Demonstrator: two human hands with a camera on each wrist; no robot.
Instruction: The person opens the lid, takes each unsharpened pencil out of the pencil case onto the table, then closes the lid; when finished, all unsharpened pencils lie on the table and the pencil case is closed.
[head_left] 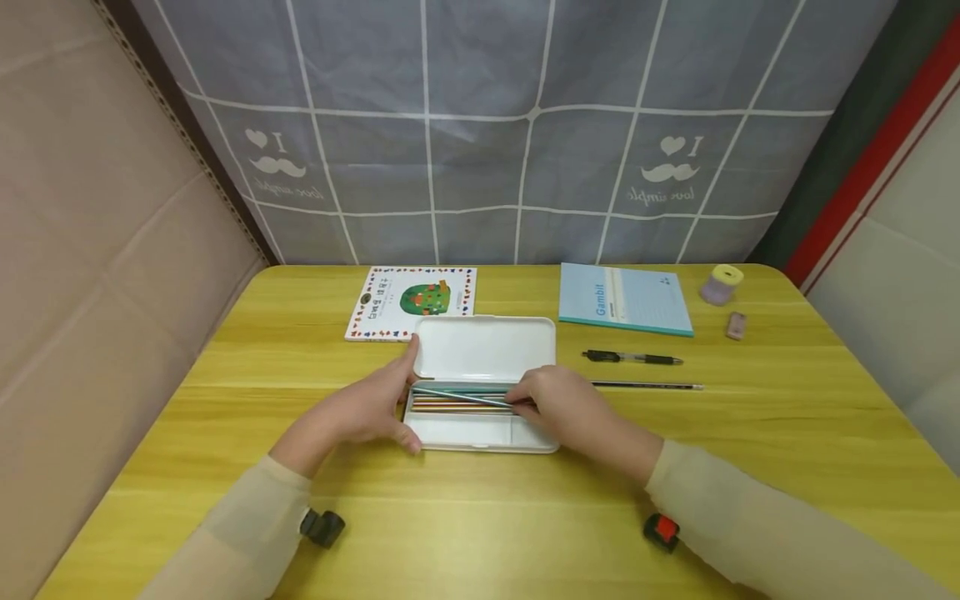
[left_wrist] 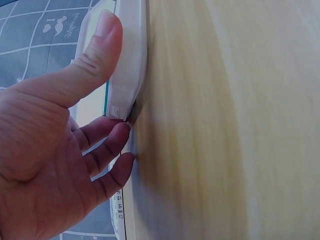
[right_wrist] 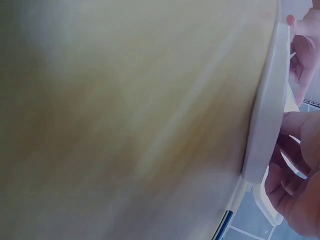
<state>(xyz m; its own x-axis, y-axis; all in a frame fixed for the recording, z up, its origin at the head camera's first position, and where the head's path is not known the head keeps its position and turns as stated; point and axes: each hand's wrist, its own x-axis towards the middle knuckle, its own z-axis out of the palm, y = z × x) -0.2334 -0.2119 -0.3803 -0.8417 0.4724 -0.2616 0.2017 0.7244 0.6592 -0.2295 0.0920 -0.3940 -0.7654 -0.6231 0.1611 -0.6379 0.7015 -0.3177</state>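
Note:
A white pencil case (head_left: pixel 483 350) lies with its lid raised at the middle of the table. Its back compartment holds several coloured pencils (head_left: pixel 450 408) in a row. My left hand (head_left: pixel 375 404) holds the case's left end, thumb at the front corner and fingers towards the hinge side. In the left wrist view its fingers curl by the end of the case. My right hand (head_left: pixel 562 408) reaches over the right part of the case and pinches the right end of a pale blue-grey pencil (head_left: pixel 457 397), slanted across the others. The right fingertips are partly hidden.
Behind the case are a picture book (head_left: pixel 412 304) and a blue notebook (head_left: pixel 626 298). To the right lie a black pen (head_left: pixel 633 358), a dark pencil (head_left: pixel 648 386), an eraser (head_left: pixel 737 326) and a small yellow-topped purple container (head_left: pixel 722 285). A grey curtain (head_left: pixel 480 158) hangs behind the table.

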